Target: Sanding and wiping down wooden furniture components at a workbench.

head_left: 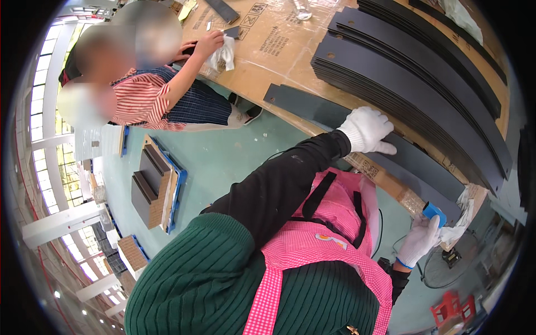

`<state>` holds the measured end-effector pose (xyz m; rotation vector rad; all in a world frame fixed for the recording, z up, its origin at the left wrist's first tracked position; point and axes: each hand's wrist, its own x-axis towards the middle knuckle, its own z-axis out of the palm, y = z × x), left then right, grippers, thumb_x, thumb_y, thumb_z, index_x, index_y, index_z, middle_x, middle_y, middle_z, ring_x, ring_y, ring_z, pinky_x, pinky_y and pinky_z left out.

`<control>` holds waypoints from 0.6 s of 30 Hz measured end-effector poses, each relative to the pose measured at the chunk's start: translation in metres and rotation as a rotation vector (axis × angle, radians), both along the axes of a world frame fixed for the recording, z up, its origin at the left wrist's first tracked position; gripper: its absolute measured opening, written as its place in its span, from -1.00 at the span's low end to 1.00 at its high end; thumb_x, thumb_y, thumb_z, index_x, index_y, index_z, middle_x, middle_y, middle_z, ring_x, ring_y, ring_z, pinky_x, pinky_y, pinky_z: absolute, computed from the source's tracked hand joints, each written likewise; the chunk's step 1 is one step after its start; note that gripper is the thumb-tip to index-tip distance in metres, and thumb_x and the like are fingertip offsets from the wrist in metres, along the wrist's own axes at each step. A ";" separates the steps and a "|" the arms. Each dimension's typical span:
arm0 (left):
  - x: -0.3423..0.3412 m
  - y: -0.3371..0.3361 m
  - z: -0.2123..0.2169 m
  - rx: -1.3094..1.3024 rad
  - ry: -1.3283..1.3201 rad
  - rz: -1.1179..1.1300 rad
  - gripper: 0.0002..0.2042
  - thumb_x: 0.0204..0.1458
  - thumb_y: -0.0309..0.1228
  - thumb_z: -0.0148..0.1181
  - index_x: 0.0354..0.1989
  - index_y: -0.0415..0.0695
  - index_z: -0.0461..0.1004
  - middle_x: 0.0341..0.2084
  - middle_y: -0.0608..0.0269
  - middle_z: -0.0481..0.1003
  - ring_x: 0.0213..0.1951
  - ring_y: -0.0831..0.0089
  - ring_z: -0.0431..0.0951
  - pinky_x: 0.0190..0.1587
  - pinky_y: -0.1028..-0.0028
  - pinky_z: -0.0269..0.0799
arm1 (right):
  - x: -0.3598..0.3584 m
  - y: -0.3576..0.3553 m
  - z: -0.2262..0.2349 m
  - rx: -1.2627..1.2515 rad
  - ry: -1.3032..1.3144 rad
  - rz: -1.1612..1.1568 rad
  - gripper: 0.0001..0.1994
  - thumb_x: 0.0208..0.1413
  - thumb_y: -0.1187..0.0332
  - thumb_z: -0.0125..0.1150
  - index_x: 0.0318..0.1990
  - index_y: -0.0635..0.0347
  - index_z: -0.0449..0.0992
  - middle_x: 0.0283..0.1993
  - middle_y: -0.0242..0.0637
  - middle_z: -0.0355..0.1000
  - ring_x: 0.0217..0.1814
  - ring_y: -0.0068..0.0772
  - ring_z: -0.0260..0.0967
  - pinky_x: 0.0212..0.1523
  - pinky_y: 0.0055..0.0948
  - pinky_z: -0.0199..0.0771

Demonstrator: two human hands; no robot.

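A long dark grey panel [410,162] lies along the near edge of the cardboard-covered table [279,53]. My left hand [367,131], in a white knit glove, reaches across to grip it near the middle. Its fingers bend toward the panel's far side, their tips hidden, and the thumb lies out on the panel. Gloved in white too, my right hand [420,241] is at the panel's right end, closed on a small blue tool [434,213]. That tool's exact kind does not show. Crumpled white cloth or plastic [462,215] lies beside it.
Beyond my hands rise tall stacks of dark panels [391,84]. Across the table's left side, another person [151,95] handles a white cloth [224,54]. On the floor are a pallet of dark boards [153,184], a fan [455,265] and a red stool [449,307].
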<state>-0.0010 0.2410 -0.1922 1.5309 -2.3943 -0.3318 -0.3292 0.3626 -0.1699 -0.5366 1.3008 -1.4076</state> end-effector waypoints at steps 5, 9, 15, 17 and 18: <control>0.008 0.004 0.014 0.001 0.077 -0.043 -0.51 0.02 0.15 0.30 -0.25 -0.09 0.53 -0.32 0.19 0.53 -0.16 0.15 0.60 -0.10 0.20 0.51 | 0.018 -0.017 0.013 -0.093 0.119 0.075 -0.74 0.36 0.32 0.21 0.10 0.22 0.49 0.00 -0.30 0.50 0.00 -0.42 0.45 0.01 -0.35 0.47; -0.018 0.035 0.018 -0.022 0.002 -0.047 -0.75 0.05 -0.17 0.25 -0.26 -0.08 0.48 -0.32 0.20 0.51 -0.17 0.19 0.60 -0.14 0.23 0.55 | 0.010 -0.018 0.031 -0.170 0.255 0.076 -0.69 0.36 0.32 0.16 0.16 0.27 0.46 0.02 -0.26 0.48 0.05 -0.38 0.42 0.07 -0.32 0.44; -0.032 0.081 0.012 -0.219 -0.102 -0.016 -0.86 0.06 -0.35 0.12 -0.26 -0.11 0.47 -0.23 0.07 0.51 -0.10 0.08 0.59 0.17 0.07 0.50 | -0.023 -0.012 0.052 -0.242 0.183 0.071 -0.65 0.40 0.25 0.12 0.21 0.24 0.38 0.04 -0.24 0.46 0.00 -0.33 0.41 0.06 -0.24 0.44; -0.026 0.080 0.025 -0.127 -0.142 -0.033 -0.86 0.06 -0.35 0.11 -0.27 -0.12 0.47 -0.24 0.07 0.50 -0.10 0.07 0.57 0.26 0.03 0.44 | -0.029 -0.021 0.061 -0.229 0.150 0.053 -0.60 0.42 0.21 0.10 0.25 0.25 0.35 0.04 -0.23 0.44 0.01 -0.30 0.40 0.10 -0.24 0.39; -0.022 0.083 0.041 -0.162 -0.121 -0.064 -0.86 0.05 -0.35 0.11 -0.29 -0.13 0.45 -0.24 0.10 0.47 -0.10 0.09 0.54 0.25 0.05 0.42 | -0.033 -0.021 0.070 -0.290 0.024 0.103 -0.60 0.41 0.20 0.11 0.24 0.26 0.36 0.07 -0.22 0.44 0.04 -0.31 0.40 0.09 -0.27 0.39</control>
